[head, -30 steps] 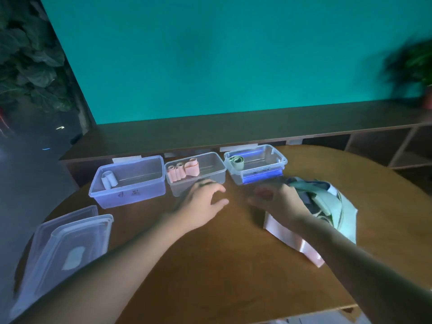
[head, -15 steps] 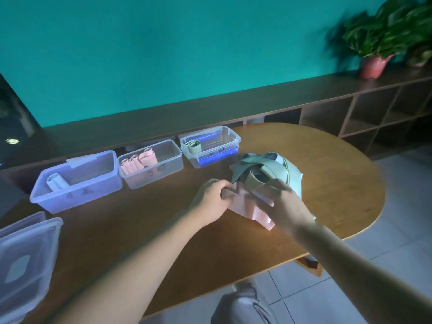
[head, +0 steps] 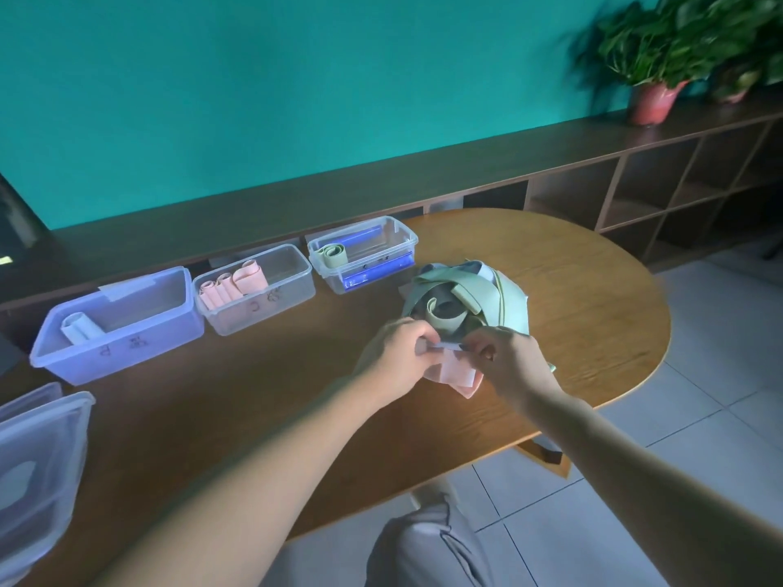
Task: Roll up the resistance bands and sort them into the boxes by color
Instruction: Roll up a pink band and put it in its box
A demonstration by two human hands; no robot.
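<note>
Your left hand (head: 396, 351) and right hand (head: 506, 360) meet over the bench (head: 593, 298), both with fingers curled, pinching the near end of a pink band (head: 455, 374) between them. The band's top edge is folded over between your fingertips, and the rest of it lies loose on the bench under your hands.

Just beyond your hands sits the pile (head: 462, 296) of unrolled bands, mostly green with some grey showing, touching the pink band's far side.

3 boxes stand in a row along the bench's far edge. The left box (head: 114, 328) holds 1 pale roll (head: 80, 328). The middle box (head: 254, 288) holds 3 pink rolls (head: 231, 283). The right box (head: 364, 254), closest to the pile, holds 1 green roll (head: 334, 254) and has blue clips.

Clear lids (head: 38, 468) lie stacked at the bench's near left corner.
</note>
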